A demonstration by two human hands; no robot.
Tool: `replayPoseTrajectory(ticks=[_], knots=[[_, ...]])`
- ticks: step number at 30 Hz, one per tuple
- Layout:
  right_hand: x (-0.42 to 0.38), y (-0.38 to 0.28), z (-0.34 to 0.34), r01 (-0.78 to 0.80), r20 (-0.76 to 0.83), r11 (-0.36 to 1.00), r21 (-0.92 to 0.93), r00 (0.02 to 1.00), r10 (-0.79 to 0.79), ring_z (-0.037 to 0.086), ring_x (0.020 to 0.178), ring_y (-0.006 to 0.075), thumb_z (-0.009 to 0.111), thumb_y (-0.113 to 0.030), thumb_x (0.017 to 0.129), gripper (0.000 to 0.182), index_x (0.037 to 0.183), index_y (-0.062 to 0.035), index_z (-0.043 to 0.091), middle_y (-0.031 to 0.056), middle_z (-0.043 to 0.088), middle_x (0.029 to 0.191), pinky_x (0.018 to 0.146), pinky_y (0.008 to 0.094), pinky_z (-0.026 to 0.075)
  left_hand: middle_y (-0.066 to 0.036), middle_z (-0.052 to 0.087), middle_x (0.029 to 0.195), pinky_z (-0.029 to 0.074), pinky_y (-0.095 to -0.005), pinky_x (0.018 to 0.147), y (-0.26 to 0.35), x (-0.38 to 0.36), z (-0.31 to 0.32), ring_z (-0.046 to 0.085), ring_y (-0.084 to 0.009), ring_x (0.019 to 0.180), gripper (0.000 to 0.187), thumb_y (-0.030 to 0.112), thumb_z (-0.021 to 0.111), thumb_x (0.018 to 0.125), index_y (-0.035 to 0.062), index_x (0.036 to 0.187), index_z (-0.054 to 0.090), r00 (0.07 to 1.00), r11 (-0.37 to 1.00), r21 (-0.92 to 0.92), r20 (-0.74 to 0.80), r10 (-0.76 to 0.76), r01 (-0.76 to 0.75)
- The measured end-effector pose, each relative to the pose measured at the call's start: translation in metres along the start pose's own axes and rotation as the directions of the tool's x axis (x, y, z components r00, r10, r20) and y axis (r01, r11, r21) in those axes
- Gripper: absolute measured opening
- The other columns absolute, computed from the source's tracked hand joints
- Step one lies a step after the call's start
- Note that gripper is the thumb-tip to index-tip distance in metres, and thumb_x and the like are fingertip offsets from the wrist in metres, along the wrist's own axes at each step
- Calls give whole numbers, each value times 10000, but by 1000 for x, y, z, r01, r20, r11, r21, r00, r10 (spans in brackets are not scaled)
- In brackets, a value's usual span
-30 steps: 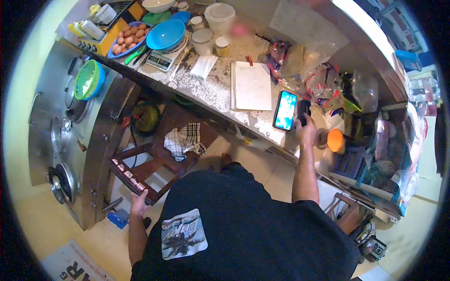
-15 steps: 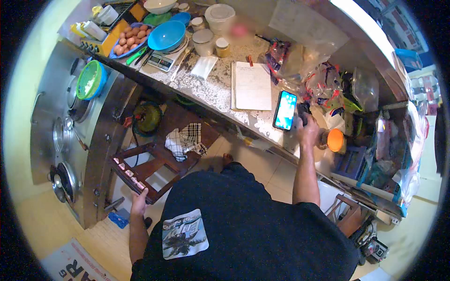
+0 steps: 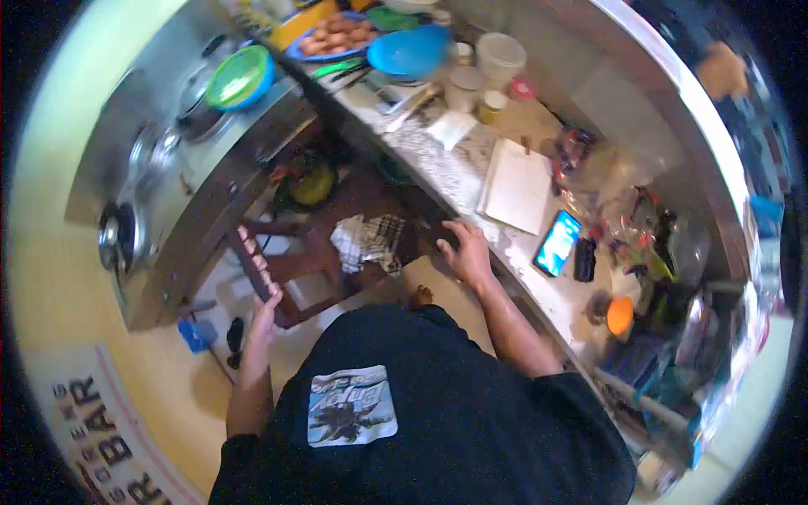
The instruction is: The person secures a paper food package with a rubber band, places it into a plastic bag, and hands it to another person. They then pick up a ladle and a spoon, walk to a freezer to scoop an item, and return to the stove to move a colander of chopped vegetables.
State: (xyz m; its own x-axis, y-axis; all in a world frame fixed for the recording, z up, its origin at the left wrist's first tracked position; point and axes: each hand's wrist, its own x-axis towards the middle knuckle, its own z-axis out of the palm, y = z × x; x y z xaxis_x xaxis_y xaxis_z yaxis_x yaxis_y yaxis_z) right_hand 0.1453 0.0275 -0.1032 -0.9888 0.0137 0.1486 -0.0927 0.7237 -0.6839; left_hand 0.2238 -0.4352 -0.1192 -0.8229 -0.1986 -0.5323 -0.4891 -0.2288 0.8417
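Note:
My left hand is closed around the end of the top rail of a dark wooden chair. A checked black-and-white cloth lies on the chair's seat. My right hand is at the counter's front edge, empty, with its fingers apart. On the counter to its right lie a phone with a lit screen and a small black object whose kind I cannot make out. An open notebook rests farther back.
A jar with an orange lid stands at the counter's right. Toward the back are a blue bowl, eggs in a basin, and several tubs. A green strainer sits on the left worktop. Blue slippers or a cloth lie on the floor.
My right hand has left the small black object beside the phone and swung left to the counter's front edge. The view has turned. My left hand keeps its hold on the chair.

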Motion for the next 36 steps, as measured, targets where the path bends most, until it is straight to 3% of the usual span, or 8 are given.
replayPoseTrajectory(ticks=[9, 12, 14, 23, 26, 28, 31, 36], knots=[[-15, -35, 60, 64, 794, 960, -272, 579, 186, 556, 1078, 355, 639, -402, 794, 518, 1205, -96, 559, 188, 579, 1171, 910, 424, 455, -98, 528, 1170, 414, -345, 912, -15, -62, -7, 537, -238, 1031, 517, 179, 573, 882, 52, 1313, 318, 971, 965, -117, -33, -239, 233], [-33, 5, 104, 219, 765, 963, -158, 643, -20, 560, 1066, 360, 632, -420, 800, 529, 1202, -85, 557, 185, 594, 1143, 899, 428, 461, -92, 551, 1140, 429, -328, 896, 5, -77, -23, 552, -226, 992, 494, 207, 569, 893, 28, 1298, 351, 922, 911, -179, 184, -340, 371], [-33, 14, 139, 320, 787, 913, -253, 617, 2, 573, 1042, 361, 641, -390, 796, 528, 1216, -86, 543, 186, 603, 1123, 886, 429, 466, -105, 566, 1131, 445, -294, 870, -41, -48, -73, 555, -201, 990, 446, 235, 578, 894, 2, 1249, 439, 938, 950, 268, 255, -233, 163], [-41, -121, 212, -123, 668, 990, -67, 732, 136, 630, 938, 318, 679, -312, 759, 421, 1090, -56, 628, 205, 643, 1018, 817, 374, 487, -109, 579, 1105, 449, -271, 865, -56, -23, -170, 546, -173, 1002, 400, 239, 588, 885, -6, 1191, 512, 905, 966, 211, 364, -220, 149], [-45, -120, 221, -28, 641, 987, -157, 758, 124, 648, 894, 312, 678, -366, 751, 438, 1058, -56, 647, 200, 654, 983, 800, 375, 498, -94, 597, 1100, 428, -286, 899, 11, -16, -146, 545, -167, 1035, 362, 230, 597, 874, 5, 1155, 552, 994, 902, 423, 23, -104, 85], [-44, -77, 238, -266, 521, 923, -278, 766, 377, 654, 871, 309, 668, -404, 741, 407, 962, -62, 681, 184, 666, 925, 787, 376, 507, -106, 613, 1077, 415, -335, 926, 39, -4, -119, 560, -213, 1049, 310, 181, 605, 845, 31, 1115, 582, 876, 760, 473, 58, 478, -446], [-31, -43, 250, -359, 456, 867, -346, 743, 490, 650, 858, 306, 687, -397, 715, 362, 843, -59, 691, 164, 673, 845, 782, 382, 509, -132, 613, 1073, 404, -383, 949, 97, 4, -78, 560, -269, 1069, 275, 132, 624, 807, 46, 1068, 603, 700, 457, 573, 320, 639, -680], [-20, 63, 334, -170, 376, 948, -268, 888, 266, 646, 847, 309, 746, -275, 662, 500, 1093, -79, 585, 162, 652, 978, 751, 380, 516, -107, 623, 989, 427, -410, 900, 104, 40, -5, 562, -285, 1024, 247, 158, 651, 769, 52, 989, 615, 577, 308, 488, 703, 416, -817]])
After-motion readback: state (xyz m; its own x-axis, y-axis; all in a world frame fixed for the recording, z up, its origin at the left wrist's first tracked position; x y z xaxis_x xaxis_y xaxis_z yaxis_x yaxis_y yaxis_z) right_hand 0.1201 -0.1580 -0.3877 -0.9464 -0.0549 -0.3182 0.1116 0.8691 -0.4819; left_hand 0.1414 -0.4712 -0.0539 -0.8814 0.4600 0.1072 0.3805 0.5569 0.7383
